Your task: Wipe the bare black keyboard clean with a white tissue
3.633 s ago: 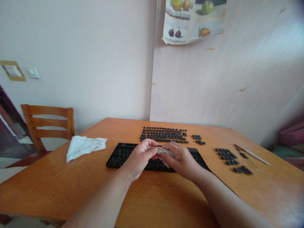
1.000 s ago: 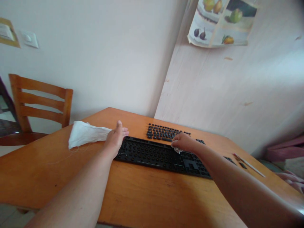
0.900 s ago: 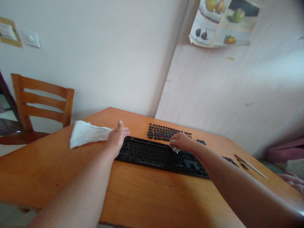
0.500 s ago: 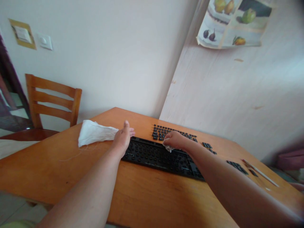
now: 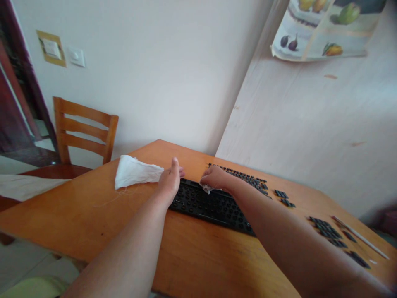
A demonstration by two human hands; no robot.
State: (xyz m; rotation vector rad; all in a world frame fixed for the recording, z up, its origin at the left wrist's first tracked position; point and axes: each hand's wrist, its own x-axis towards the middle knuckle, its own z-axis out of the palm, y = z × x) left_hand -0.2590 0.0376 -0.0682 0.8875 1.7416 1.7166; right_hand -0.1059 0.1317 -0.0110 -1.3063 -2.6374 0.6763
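A black keyboard base (image 5: 214, 211) without its keycaps lies across the wooden table in front of me. At its left end rests my left hand (image 5: 171, 177), thumb pointing up and fingers stretched out, seemingly braced against the edge. My right hand (image 5: 214, 178) pinches a small crumpled whitish cloth (image 5: 206, 188) at the upper edge of the base. Part of the base is hidden behind my right forearm. Beyond it, loose black keycaps (image 5: 248, 178) stand in rows. A larger white cloth (image 5: 136, 171) with frayed threads lies just left of my left hand.
More keycaps (image 5: 325, 227) sit in groups on the right of the table (image 5: 198, 256), beside a thin white stick-like tool (image 5: 361, 238). A wooden chair (image 5: 85, 128) stands at the far left. The wall (image 5: 173, 74) rises behind the table.
My right hand has moved left along the keyboard base's upper edge with the crumpled cloth. My left hand stays at the left end. The whole view has swung slightly left.
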